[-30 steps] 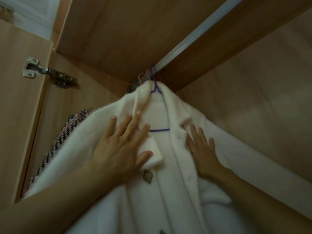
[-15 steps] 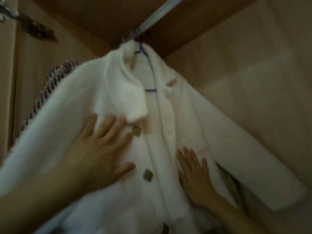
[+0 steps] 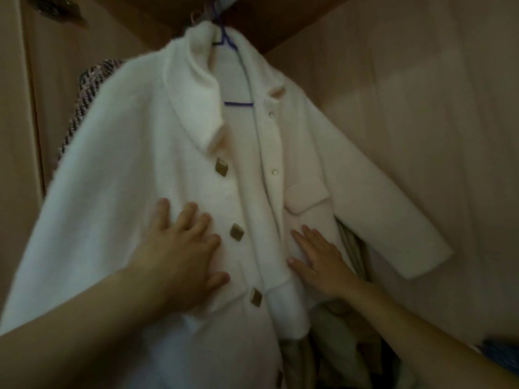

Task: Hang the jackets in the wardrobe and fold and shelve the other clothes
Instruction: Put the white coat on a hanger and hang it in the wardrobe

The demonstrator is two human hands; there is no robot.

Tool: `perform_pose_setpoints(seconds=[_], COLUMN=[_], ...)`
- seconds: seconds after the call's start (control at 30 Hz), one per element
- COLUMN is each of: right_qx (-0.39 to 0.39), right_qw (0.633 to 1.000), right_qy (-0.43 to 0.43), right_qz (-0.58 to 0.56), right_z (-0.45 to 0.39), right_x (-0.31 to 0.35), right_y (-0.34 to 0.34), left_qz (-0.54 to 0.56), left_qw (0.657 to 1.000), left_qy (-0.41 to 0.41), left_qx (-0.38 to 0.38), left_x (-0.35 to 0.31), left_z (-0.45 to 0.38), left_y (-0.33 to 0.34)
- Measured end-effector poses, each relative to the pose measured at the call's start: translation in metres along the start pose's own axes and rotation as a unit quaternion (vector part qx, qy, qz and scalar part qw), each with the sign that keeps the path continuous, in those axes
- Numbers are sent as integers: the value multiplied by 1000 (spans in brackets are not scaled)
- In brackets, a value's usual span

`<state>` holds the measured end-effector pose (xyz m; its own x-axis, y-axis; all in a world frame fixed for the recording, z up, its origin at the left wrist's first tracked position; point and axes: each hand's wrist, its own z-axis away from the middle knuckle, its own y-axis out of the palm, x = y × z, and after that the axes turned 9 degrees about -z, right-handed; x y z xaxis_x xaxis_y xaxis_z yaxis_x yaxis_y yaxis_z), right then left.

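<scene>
My left hand (image 3: 182, 254) lies spread flat on the white jacket (image 3: 134, 175), just left of its brass buttons (image 3: 236, 232), and my right hand (image 3: 317, 262) presses flat below the chest pocket flap (image 3: 306, 199), I judge to smooth both fronts so it hangs straight. Above, its purple hanger (image 3: 229, 43) hooks inside the wardrobe (image 3: 421, 94), a tweed garment (image 3: 90, 88) behind its shoulder.

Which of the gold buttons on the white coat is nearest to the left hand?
The second gold button from the top: it lies just beside the left hand's fingertips, between the higher button and the lower one.
</scene>
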<state>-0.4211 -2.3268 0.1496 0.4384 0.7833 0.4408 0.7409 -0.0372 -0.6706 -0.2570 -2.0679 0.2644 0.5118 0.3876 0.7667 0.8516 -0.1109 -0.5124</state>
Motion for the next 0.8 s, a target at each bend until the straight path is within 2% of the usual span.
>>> perform_pose_setpoints(seconds=[0.2,0.3,0.43,0.63,0.8], right_qx=[-44,-38,-64,-73,-100], right_qw=[994,994,997,986,961], right_qy=[18,31,37,28,98], right_qz=[-94,-95,-12,148,239], right_z=[30,62,105,168,231], right_x=[2,3,19,68,124], right_y=[-11,-17,-39,-78,-91], left_qz=[119,178,233,362,443], left_qw=[989,978,963,919,867], left_qy=[-12,-10,-5,50,114], left_qx=[-84,-104,-131,-150,-197], left_x=[-37,-55,-77,-103,-117], left_z=[23,33,38,41,58], left_y=[-19,-25,-31,-20,0])
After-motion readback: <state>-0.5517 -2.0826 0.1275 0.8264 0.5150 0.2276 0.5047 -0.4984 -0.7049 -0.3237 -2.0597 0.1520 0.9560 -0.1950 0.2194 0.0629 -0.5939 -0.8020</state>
